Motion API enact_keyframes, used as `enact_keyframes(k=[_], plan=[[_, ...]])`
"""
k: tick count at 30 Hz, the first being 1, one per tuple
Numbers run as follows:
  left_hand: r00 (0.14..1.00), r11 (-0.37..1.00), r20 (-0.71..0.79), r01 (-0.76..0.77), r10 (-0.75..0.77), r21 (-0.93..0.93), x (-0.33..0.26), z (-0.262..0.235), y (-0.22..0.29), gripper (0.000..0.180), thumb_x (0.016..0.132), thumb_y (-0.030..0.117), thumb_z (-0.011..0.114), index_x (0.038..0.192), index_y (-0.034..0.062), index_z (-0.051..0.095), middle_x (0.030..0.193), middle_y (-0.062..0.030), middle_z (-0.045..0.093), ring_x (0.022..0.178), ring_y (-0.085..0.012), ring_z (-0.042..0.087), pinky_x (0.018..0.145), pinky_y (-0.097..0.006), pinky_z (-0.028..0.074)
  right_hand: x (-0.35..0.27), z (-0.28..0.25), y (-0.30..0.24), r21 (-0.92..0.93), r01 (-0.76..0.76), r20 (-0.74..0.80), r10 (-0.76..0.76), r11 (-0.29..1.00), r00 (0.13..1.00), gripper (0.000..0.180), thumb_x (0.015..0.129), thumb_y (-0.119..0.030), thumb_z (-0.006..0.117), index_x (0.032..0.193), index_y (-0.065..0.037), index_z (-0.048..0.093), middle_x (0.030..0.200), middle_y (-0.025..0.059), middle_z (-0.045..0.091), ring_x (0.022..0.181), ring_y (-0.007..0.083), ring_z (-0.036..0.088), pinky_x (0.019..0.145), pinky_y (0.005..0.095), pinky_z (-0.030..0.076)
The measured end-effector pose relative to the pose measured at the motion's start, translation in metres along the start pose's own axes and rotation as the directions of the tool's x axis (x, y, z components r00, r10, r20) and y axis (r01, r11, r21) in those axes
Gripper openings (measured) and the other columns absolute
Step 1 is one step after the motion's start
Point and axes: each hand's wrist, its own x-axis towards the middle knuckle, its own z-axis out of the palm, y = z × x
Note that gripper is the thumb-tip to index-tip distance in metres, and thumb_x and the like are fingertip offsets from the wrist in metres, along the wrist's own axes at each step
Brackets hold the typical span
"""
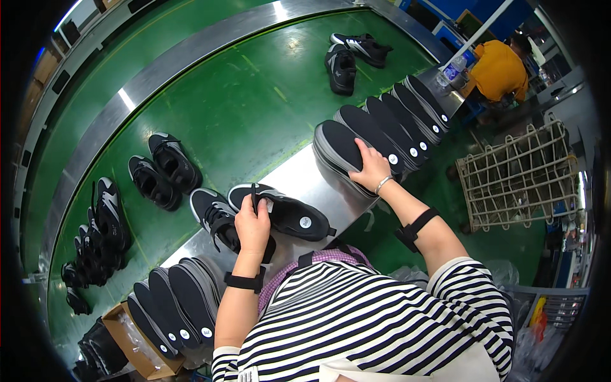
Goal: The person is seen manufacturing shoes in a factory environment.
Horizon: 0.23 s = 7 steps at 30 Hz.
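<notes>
My left hand (252, 228) pinches the tongue of a black sneaker (322, 228) on the metal ledge in front of me. Inside that shoe, a white round sticker shows at the heel. A second black sneaker (213, 209) with a grey toe lies just left of it, partly behind my left hand and wrist. To the right, my right hand (374, 167) has its thumb and fingers on the top black insole (337, 141) of a grey-edged stack. It grips that insole near one edge; part of its grip is hidden.
More insole stacks (407, 111) line the ledge (289, 175) at right; others (191, 296) stand at left beside a cardboard box (130, 337). Sneaker pairs (167, 167) rest on the green conveyor (235, 108). A wire rack (515, 181) and a person in orange (499, 70) are at right.
</notes>
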Motion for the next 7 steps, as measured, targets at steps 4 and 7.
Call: enact_keyframes(k=[4, 7], plan=[[1.0, 1.0, 0.003, 0.009, -0.009, -0.011, 0.003, 0.0, 0.005, 0.018, 0.077, 0.015, 0.053, 0.088, 0.0013, 0.053, 0.069, -0.0184, 0.058, 0.065, -0.0357, 0.057, 0.057, -0.038, 0.044, 0.002, -0.005, -0.002, -0.116, -0.034, 0.132, 0.049, 0.993, 0.99, 0.086, 0.057, -0.035, 0.066, 0.129, -0.016, 0.024, 0.103, 0.0146, 0.048, 0.096, 0.0301, 0.049, 0.081, 0.041, 0.038], [1.0, 1.0, 0.026, -0.013, 0.012, 0.023, 0.011, -0.006, 0.008, 0.023, 0.077, 0.018, 0.055, 0.092, 0.0014, 0.053, 0.073, -0.0204, 0.058, 0.069, -0.0357, 0.057, 0.06, -0.038, 0.044, 0.009, -0.01, -0.008, -0.032, 0.028, 0.016, -0.027, 0.999, 0.999, 0.088, 0.058, -0.037, 0.066, 0.13, -0.015, 0.022, 0.117, 0.0166, 0.039, 0.108, 0.0298, 0.041, 0.085, 0.041, 0.035]])
